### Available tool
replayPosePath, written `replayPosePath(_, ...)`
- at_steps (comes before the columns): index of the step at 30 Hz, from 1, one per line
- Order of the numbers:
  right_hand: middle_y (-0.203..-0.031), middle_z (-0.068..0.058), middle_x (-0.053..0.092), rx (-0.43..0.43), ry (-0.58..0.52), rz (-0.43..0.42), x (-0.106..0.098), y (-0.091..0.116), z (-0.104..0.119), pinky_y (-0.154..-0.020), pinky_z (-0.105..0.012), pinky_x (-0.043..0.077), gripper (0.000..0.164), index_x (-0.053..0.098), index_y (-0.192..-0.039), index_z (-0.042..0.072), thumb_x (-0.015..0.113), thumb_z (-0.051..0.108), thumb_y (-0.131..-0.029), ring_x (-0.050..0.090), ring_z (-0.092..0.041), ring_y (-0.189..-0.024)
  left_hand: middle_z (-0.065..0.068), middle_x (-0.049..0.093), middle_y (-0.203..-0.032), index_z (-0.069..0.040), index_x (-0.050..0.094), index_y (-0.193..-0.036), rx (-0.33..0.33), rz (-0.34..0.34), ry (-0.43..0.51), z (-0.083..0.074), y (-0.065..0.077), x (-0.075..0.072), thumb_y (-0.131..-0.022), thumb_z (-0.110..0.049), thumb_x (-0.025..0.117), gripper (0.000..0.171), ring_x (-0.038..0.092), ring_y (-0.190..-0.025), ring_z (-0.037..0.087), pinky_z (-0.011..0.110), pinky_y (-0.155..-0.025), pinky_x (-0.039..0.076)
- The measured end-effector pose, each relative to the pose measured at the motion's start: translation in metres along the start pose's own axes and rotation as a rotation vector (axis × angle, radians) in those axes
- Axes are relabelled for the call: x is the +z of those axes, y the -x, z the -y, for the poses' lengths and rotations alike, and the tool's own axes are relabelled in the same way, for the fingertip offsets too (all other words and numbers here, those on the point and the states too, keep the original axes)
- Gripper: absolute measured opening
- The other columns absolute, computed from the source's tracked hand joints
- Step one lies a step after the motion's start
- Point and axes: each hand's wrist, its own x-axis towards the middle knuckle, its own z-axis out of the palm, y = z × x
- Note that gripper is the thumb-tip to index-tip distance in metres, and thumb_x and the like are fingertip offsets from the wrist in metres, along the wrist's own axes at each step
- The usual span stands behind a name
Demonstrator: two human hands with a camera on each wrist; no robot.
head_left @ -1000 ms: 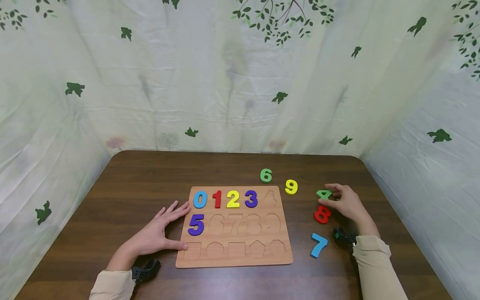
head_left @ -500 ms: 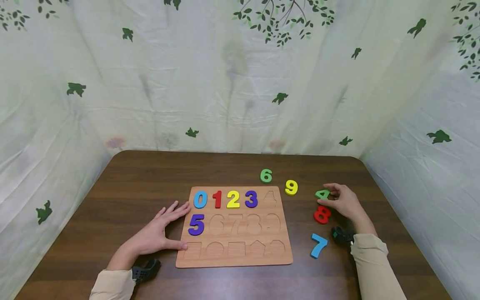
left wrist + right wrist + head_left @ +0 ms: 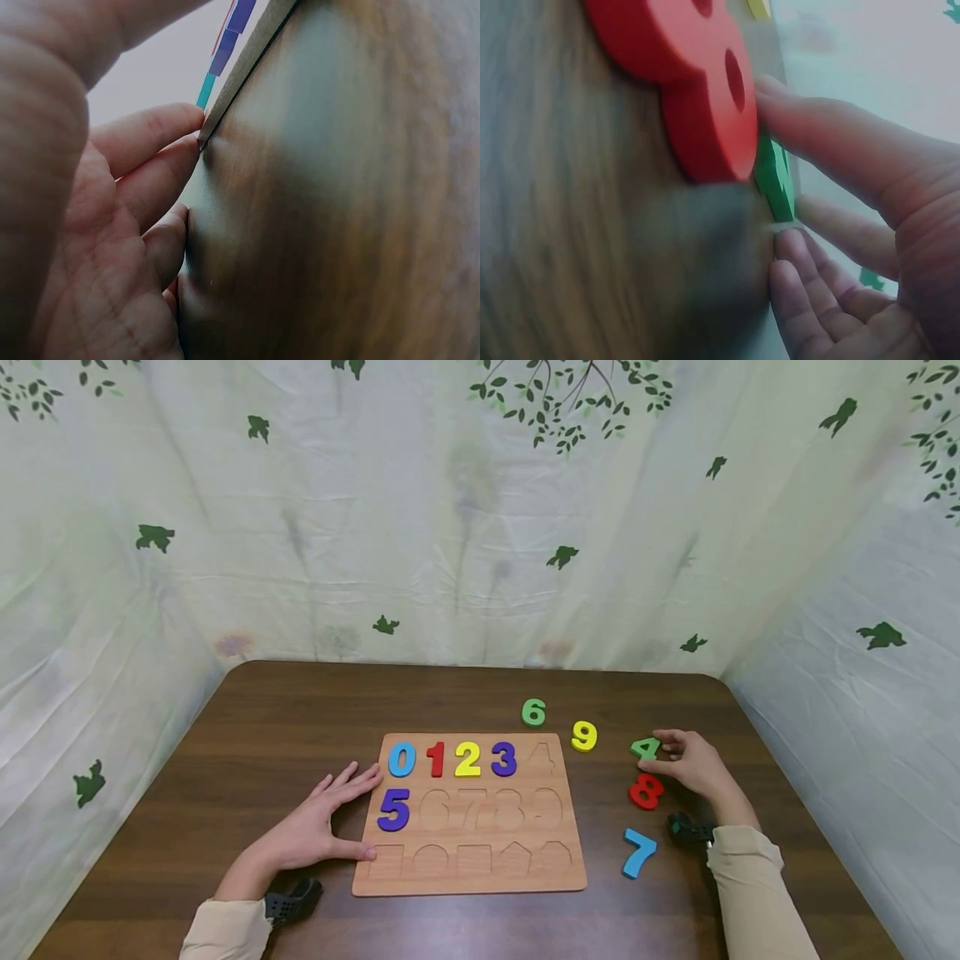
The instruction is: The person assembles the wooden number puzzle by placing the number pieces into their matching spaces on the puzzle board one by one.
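Left hand (image 3: pixel 307 828), spread wide, touches the board (image 3: pixel 480 837) — right hand (image 3: pixel 696 770) pinches green 4 (image 3: pixel 643 749) beside red 8 (image 3: pixel 646 792).

The board (image 3: pixel 474 836) looks like smooth wood, the curtain (image 3: pixel 420 510) creased cloth.

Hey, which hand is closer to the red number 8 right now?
Right. The right hand is right next to the red 8, pinching the green 4 just beyond it; the left hand is far off, at the wooden number board's left edge.
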Motion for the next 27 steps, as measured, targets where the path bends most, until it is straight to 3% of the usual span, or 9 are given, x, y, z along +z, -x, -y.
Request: replayPosePath(27, -0.132, -0.032, 0.066, -0.012, 0.027, 0.002, -0.0031, 0.0014, -0.0009, -0.104, -0.061, 0.055, 0.072, 0.059, -0.143, -0.011, 0.088, 0.028, -0.09, 0.064, -0.045, -0.12, 0.013, 0.033, -0.177, -0.017, 0.045, -0.165, -0.004, 0.005, 0.007, 0.0026, 0.0, 0.0001, -0.075, -0.049, 0.096, 0.109, 0.009, -0.165, 0.054, 0.08, -0.126, 0.0)
